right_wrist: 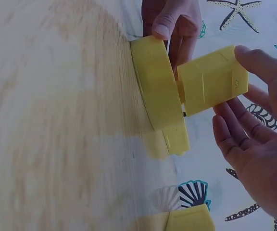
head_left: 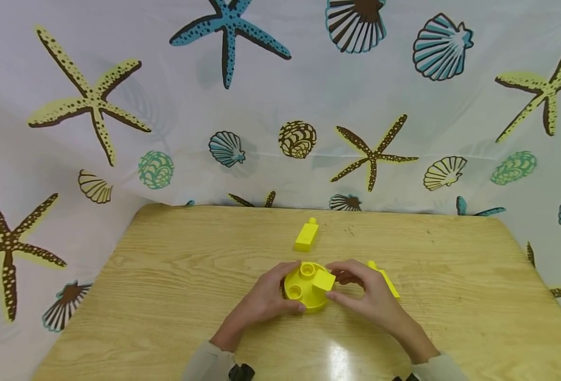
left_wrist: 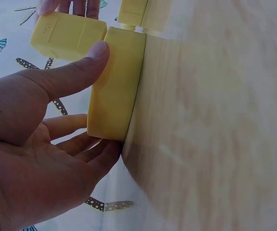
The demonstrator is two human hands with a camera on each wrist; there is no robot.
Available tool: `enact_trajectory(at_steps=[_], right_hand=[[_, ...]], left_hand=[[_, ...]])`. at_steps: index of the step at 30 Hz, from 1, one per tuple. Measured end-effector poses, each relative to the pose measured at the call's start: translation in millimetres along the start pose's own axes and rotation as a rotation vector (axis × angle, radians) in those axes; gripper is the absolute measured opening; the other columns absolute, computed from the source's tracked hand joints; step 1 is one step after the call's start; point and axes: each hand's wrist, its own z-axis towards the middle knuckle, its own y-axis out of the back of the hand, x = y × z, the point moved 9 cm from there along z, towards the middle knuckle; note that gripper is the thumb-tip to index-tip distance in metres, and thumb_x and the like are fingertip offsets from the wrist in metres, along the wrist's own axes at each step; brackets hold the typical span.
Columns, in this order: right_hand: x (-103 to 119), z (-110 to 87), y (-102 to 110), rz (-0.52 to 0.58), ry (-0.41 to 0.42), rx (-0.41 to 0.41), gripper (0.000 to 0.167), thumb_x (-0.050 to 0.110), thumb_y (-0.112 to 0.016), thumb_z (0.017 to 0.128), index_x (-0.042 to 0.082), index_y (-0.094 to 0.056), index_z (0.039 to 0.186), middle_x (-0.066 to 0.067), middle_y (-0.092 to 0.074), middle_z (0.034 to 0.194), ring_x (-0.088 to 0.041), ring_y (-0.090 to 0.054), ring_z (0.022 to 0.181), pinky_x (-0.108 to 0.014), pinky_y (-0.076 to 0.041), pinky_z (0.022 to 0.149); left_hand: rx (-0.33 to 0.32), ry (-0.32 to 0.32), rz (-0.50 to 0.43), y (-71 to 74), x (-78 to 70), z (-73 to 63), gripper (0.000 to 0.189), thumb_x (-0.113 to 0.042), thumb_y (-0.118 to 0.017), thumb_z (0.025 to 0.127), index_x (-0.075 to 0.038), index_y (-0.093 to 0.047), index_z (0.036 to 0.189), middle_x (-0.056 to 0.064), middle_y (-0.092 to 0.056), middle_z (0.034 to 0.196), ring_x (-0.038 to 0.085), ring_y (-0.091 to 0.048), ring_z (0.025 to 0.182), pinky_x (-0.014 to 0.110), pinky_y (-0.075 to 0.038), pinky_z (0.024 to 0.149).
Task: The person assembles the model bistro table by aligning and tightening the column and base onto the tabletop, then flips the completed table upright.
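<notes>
A round yellow base (head_left: 309,301) with raised round sockets lies on the wooden table. My left hand (head_left: 268,296) grips its left side, the thumb at the near edge and the fingers around the far side. Over the base's right part stands a yellow block (head_left: 324,280), pinched by my right hand (head_left: 368,291) between thumb and fingers. In the right wrist view the block (right_wrist: 213,79) tilts slightly, with a narrow gap and a bit of peg between it and the base (right_wrist: 153,82). How deep the peg sits is hidden.
A second yellow block with a round knob (head_left: 306,235) lies beyond the base. Another knobbed yellow block (head_left: 388,283) lies behind my right hand, partly covered by it. A white cloth (head_left: 261,106) printed with starfish and shells hangs around the table's back and sides.
</notes>
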Motion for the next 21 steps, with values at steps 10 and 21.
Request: enact_trajectory(at_steps=[10,21], right_hand=[[1.4,13.1,-14.7,-0.115,-0.016,0.104,0.042,0.022,-0.079,0.092,0.011,-0.07,0.131,0.005,-0.063,0.111,-0.014,-0.065,0.089,-0.036,-0.061,0.08],[-5.9,15.1,-13.8,0.078,-0.124,0.238,0.037,0.01,-0.068,0.1,0.006,-0.063,0.137,-0.01,-0.063,0.137,-0.029,-0.06,0.126,-0.043,-0.056,0.099]], left_hand=[[-0.003,-0.007,-0.006,-0.3,2.5,-1.8,0.09,-0.02,-0.089,0.082,0.003,-0.04,0.154,0.018,-0.048,0.152,0.036,-0.047,0.139,0.055,-0.038,0.116],[-0.006,0.001,-0.018,1.2,0.8,-1.8,0.091,-0.02,-0.09,0.081,0.002,-0.041,0.154,0.018,-0.048,0.151,0.036,-0.047,0.139,0.055,-0.038,0.116]])
